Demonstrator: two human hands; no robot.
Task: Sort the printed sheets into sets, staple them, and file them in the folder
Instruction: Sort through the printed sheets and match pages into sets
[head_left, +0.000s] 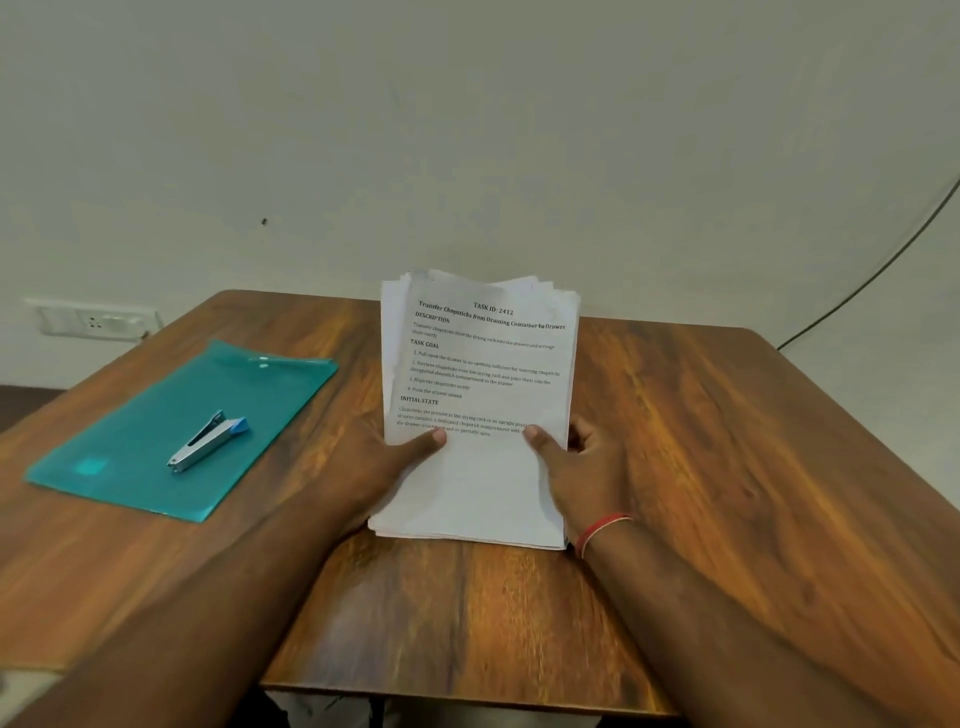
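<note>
two-handed grip, left hand (387, 457) and right hand (582, 462), on upright sheets (480, 395)

The stack of sheets (480, 395) is white, its top page printed in black text with bold black headings. The folder (156, 457) is translucent teal with 1 lighter turquoise square near its close corner. The stapler (208, 440) is shiny silver with a black inner part and a bright blue end. The table (727, 467) shows reddish-brown wood grain streaked with darker bands. A thread band (602, 530) is red. The wall (467, 130) is plain off-white, crossed by 1 dark cable (883, 260); the socket plate (93, 317) is white.
</note>
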